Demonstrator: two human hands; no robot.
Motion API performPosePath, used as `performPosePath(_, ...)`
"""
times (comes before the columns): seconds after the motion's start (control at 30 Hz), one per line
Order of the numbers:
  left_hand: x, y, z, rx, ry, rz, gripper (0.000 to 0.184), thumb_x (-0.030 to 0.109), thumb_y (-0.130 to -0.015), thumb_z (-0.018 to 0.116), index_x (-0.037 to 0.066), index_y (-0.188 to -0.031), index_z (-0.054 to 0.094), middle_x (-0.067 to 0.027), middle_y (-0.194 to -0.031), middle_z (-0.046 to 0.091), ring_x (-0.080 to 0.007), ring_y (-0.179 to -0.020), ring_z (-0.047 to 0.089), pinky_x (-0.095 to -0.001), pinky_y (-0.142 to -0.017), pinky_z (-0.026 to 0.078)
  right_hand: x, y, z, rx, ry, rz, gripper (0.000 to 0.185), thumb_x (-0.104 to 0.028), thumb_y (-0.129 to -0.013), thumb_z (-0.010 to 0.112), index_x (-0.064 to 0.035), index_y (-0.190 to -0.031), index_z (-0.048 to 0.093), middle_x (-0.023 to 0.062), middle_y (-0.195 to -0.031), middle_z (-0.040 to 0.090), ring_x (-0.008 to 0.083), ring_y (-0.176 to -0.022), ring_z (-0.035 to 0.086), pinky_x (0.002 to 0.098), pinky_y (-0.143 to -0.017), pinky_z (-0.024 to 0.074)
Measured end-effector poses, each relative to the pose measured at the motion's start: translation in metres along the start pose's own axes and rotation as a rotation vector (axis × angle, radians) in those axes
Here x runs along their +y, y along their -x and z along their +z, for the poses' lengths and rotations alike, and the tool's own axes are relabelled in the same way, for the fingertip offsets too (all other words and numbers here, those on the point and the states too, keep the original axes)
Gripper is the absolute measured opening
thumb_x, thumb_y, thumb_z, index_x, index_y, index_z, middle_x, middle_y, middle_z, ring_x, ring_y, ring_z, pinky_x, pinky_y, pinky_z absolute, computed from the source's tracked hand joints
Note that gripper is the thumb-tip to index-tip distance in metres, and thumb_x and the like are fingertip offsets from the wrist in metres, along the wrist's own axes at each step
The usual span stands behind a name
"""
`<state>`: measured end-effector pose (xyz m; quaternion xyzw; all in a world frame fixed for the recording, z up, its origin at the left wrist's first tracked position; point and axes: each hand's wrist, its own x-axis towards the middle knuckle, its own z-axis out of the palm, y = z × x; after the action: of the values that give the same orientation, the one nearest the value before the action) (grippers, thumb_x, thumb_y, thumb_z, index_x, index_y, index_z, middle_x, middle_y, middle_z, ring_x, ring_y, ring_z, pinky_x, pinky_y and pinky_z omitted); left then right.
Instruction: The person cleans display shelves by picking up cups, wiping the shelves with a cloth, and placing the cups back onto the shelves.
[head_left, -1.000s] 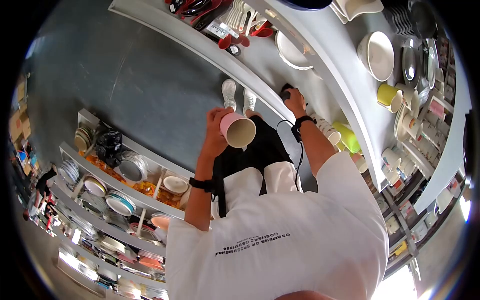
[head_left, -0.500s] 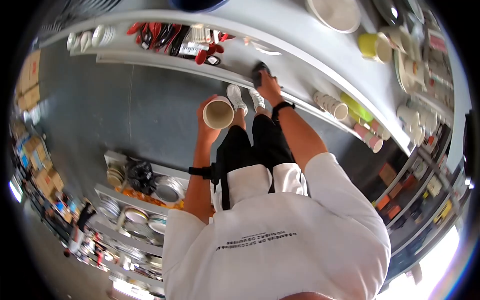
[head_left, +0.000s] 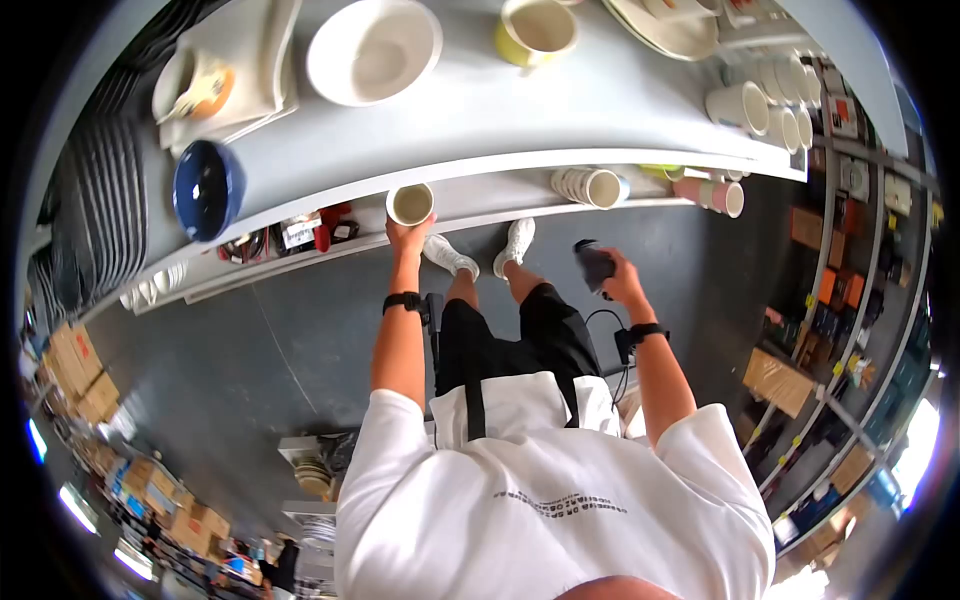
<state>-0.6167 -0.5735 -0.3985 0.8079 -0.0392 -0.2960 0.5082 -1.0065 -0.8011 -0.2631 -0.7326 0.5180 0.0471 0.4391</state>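
My left hand [head_left: 408, 236] is closed around a white cup [head_left: 410, 205], whose open mouth faces up toward me. The cup is at the front of the lower shelf [head_left: 480, 200]; whether it touches the shelf I cannot tell. Out to the right, over the floor, my right hand [head_left: 624, 279] grips a bunched dark grey cloth [head_left: 595, 266], somewhat blurred. A row of nested white cups [head_left: 590, 187] lies on its side on the lower shelf, between the two hands and farther forward. Pink cups [head_left: 712, 195] lie to the right of that row.
Above, the upper shelf bears a white bowl [head_left: 374, 52], a yellow-green mug [head_left: 536, 32], a blue bowl [head_left: 208, 190] and white cups [head_left: 742, 107]. Dark plates [head_left: 100, 210] stand at the left. Red and black utensils [head_left: 300, 232] lie low. A rack [head_left: 850, 330] rises on the right.
My left hand has carried the cup forward to the lower shelf. My right hand has drawn back from the shelf edge to the right, still holding the cloth. The view has turned along the shelves.
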Motion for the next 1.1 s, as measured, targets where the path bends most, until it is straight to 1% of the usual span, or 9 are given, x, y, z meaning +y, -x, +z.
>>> performPosePath(0.17, -0.016, -0.025, 0.023, -0.150, -0.348, 0.269, 0.065, 0.018, -0.062, 0.092, 0.008, -0.121, 0.065, -0.0171, -0.119, 0.067, -0.0363, -0.114, 0.062, -0.0475, -0.096, 0.052, 0.095, 0.032, -0.046, 0.153, 0.099, 0.170, 0.053, 0.002, -0.067, 0.057, -0.0043, -0.118, 0.063, 0.0180, -0.100, 0.071, 0.0297, -0.100, 0.069, 0.0349, -0.090, 0.0513)
performPosePath(0.23, -0.023, -0.039, 0.018, -0.254, -0.289, 0.369, 0.068, 0.012, -0.061, 0.094, 0.002, -0.120, 0.063, -0.0117, -0.111, 0.072, -0.0231, -0.101, 0.069, -0.0376, -0.090, 0.054, 0.101, 0.040, -0.051, 0.180, 0.071, 0.232, 0.053, 0.002, -0.067, 0.057, -0.0044, -0.118, 0.063, 0.0181, -0.100, 0.071, 0.0299, -0.101, 0.069, 0.0349, -0.091, 0.0512)
performPosePath(0.3, -0.032, -0.045, 0.028, -0.130, -0.223, 0.427, 0.072, 0.011, -0.062, 0.095, 0.000, -0.124, 0.059, -0.0112, -0.114, 0.070, -0.0219, -0.103, 0.066, -0.0364, -0.091, 0.052, 0.096, 0.044, -0.060, 0.171, -0.032, 0.238, 0.053, 0.002, -0.067, 0.057, -0.0046, -0.119, 0.063, 0.0183, -0.103, 0.071, 0.0297, -0.104, 0.069, 0.0347, -0.092, 0.0506)
performPosePath(0.37, -0.033, -0.043, 0.029, -0.162, -0.198, 0.288, 0.079, 0.014, -0.063, 0.095, -0.001, -0.130, 0.055, -0.0121, -0.123, 0.065, -0.0240, -0.109, 0.063, -0.0377, -0.096, 0.050, 0.099, 0.053, -0.054, 0.196, -0.016, 0.187, 0.048, -0.002, -0.071, 0.058, -0.0064, -0.119, 0.062, 0.0213, -0.107, 0.070, 0.0393, -0.107, 0.066, 0.0369, -0.094, 0.0498)
performPosePath(0.7, -0.066, -0.052, 0.021, -0.024, -0.530, 0.299, 0.117, 0.037, -0.056, 0.098, 0.004, -0.146, 0.030, -0.0182, -0.140, 0.038, -0.0378, -0.127, 0.042, -0.0539, -0.104, 0.045, 0.072, 0.082, -0.055, 0.284, -0.185, 0.312, 0.053, -0.001, -0.070, 0.056, -0.0068, -0.123, 0.059, 0.0203, -0.110, 0.069, 0.0386, -0.109, 0.065, 0.0366, -0.095, 0.0488)
performPosePath(0.9, -0.043, -0.039, 0.017, 0.016, -0.642, 0.180, 0.103, 0.029, -0.058, 0.096, 0.005, -0.140, 0.039, -0.0179, -0.135, 0.042, -0.0424, -0.121, 0.043, -0.0582, -0.101, 0.046, 0.054, 0.109, -0.045, 0.286, -0.154, 0.295, 0.055, -0.001, -0.068, 0.052, -0.0056, -0.122, 0.058, 0.0204, -0.107, 0.069, 0.0404, -0.106, 0.065, 0.0368, -0.095, 0.0485)
performPosePath(0.97, -0.036, -0.033, 0.000, -0.001, -1.057, 0.433, 0.083, 0.017, -0.061, 0.090, 0.003, -0.129, 0.046, -0.0188, -0.125, 0.048, -0.0421, -0.118, 0.044, -0.0553, -0.097, 0.044, 0.045, 0.116, -0.035, 0.346, -0.219, 0.297, 0.055, -0.001, -0.067, 0.052, -0.0041, -0.122, 0.058, 0.0206, -0.107, 0.068, 0.0405, -0.107, 0.065, 0.0370, -0.096, 0.0481)
performPosePath(1.0, -0.030, -0.023, -0.003, 0.129, -0.659, 0.310, 0.065, 0.009, -0.063, 0.084, 0.001, -0.118, 0.049, -0.0191, -0.113, 0.052, -0.0423, -0.111, 0.047, -0.0517, -0.095, 0.042, 0.043, 0.115, -0.033, 0.337, -0.242, 0.288, 0.055, 0.000, -0.067, 0.053, -0.0031, -0.122, 0.058, 0.0211, -0.109, 0.068, 0.0400, -0.110, 0.064, 0.0377, -0.097, 0.0474)
performPosePath(1.1, -0.039, -0.009, -0.015, 0.163, -0.729, 0.219, 0.052, 0.006, -0.067, 0.079, 0.000, -0.110, 0.050, -0.0155, -0.102, 0.054, -0.0356, -0.099, 0.052, -0.0455, -0.091, 0.045, 0.033, 0.098, -0.016, 0.324, -0.263, 0.231, 0.055, 0.000, -0.067, 0.053, -0.0034, -0.122, 0.058, 0.0217, -0.112, 0.068, 0.0397, -0.113, 0.063, 0.0387, -0.098, 0.0473)
